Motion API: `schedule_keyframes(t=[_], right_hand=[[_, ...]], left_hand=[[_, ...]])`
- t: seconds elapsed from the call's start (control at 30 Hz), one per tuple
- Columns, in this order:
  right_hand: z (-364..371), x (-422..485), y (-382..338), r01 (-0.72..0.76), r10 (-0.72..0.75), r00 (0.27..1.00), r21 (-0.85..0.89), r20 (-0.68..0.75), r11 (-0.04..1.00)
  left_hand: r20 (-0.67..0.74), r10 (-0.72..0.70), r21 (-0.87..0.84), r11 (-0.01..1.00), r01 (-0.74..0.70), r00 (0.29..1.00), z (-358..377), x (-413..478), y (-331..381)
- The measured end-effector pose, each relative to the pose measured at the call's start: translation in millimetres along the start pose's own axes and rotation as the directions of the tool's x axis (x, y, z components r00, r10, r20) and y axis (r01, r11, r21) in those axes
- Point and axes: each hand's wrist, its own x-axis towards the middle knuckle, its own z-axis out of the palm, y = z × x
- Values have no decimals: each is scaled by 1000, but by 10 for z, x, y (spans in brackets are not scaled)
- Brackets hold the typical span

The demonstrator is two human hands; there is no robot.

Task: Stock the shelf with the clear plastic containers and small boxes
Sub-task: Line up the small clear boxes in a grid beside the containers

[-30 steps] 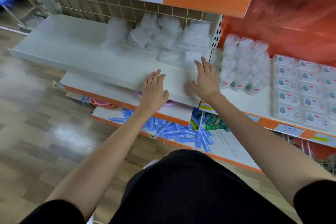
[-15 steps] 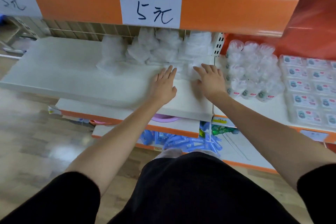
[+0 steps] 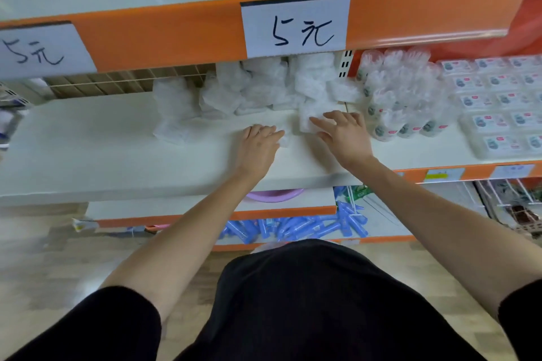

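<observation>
My left hand (image 3: 258,146) lay flat on the shelf (image 3: 117,152), fingertips (image 3: 275,134) touching a small clear packet (image 3: 284,140); my right hand (image 3: 344,138) pressed spread fingers (image 3: 319,122) on a larger packet (image 3: 312,110).

Pale wood-pattern floor (image 3: 44,272); orange-edged white shelving (image 3: 176,35); handwritten price signs (image 3: 294,28).

The white shelf (image 3: 117,149) carries crinkly clear packs (image 3: 258,88).

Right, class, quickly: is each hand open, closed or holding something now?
Left hand: open, straight fingers touching a small packet on the shelf.
Right hand: open, spread fingers resting on a white packet.
</observation>
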Motion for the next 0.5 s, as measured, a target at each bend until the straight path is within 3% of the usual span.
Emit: schedule_keyframes(t=[0.17,0.37,0.5], right_hand=[[147,-307,-201,80,-89,991,-91,-103,993],[247,-421,-359,-4,3,999,2,53,1000],[136,-362,-475,-130,107,979,127,173,983]], left_hand=[[-74,97,-42,994,-100,993,1,-140,-139],[-24,91,-119,988,-94,996,-24,-320,-304],[94,70,-137,989,-56,993,-149,-342,-311]])
